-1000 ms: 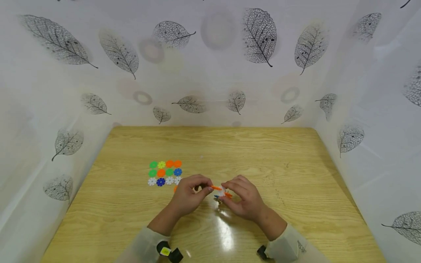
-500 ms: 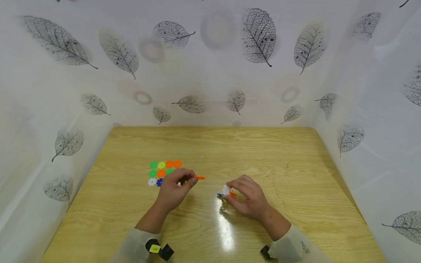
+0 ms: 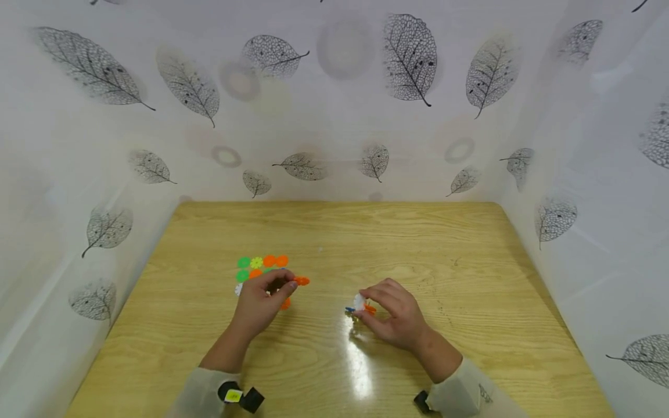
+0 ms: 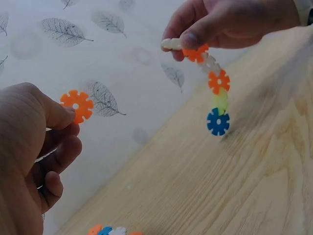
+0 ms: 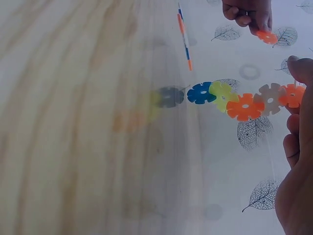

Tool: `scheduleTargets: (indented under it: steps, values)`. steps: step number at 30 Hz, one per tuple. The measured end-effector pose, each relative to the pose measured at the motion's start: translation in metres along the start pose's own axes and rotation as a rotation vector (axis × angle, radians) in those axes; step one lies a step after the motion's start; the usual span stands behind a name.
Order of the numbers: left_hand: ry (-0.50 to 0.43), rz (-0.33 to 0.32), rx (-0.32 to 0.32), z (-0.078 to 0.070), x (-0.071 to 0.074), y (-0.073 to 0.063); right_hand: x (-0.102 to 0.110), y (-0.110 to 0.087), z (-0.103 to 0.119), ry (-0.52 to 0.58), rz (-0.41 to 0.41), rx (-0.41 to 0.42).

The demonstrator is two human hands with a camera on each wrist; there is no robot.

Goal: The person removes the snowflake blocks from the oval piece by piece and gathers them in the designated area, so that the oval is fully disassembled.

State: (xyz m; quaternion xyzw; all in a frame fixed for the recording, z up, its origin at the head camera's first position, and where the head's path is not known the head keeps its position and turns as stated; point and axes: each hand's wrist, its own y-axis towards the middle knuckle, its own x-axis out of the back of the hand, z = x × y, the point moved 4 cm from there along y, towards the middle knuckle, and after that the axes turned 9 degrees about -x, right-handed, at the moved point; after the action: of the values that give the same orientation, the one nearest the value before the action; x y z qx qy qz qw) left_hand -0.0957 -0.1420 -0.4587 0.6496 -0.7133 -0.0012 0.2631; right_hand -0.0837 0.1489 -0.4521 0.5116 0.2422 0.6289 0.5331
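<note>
Withdrawing leftward from the right grip, which holds the chain, the left grip pinches an unattached orange disc.

notched discs: smooth plastic | tabletop: glossy wood grain | sleeve: matt cloth

The head view is bright and evenly lit, with one long white glare streaking the near part of the bench and faint glossy creases on the sheet to its right. The left wrist view is dimmer and greyer. In the hazy right wrist view the bench smears out of focus, dimly mirroring the chain of discs.
</note>
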Motion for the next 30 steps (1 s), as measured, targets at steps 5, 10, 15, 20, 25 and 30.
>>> scheduleTargets:
  steps: [5, 10, 15, 20, 25, 30]
  values:
    - [-0.023, -0.011, 0.087, 0.012, 0.010, -0.004, 0.000, 0.000, 0.000, -0.003, 0.000, 0.000]
    - [0.033, -0.017, 0.125, 0.023, 0.021, -0.010, 0.000, 0.000, 0.000, -0.002, -0.002, 0.006]
    - [0.102, -0.035, 0.170, 0.027, 0.031, -0.014, 0.000, -0.001, -0.002, -0.003, -0.001, 0.008]
    - [0.169, -0.050, 0.215, 0.030, 0.038, -0.017, -0.001, -0.002, -0.003, -0.004, 0.004, 0.001]
    - [0.203, -0.043, 0.252, 0.038, 0.042, -0.021, 0.000, -0.002, -0.002, -0.014, 0.005, -0.002]
    - [0.262, -0.029, 0.284, 0.043, 0.045, -0.023, 0.000, -0.001, -0.002, -0.017, 0.003, 0.003]
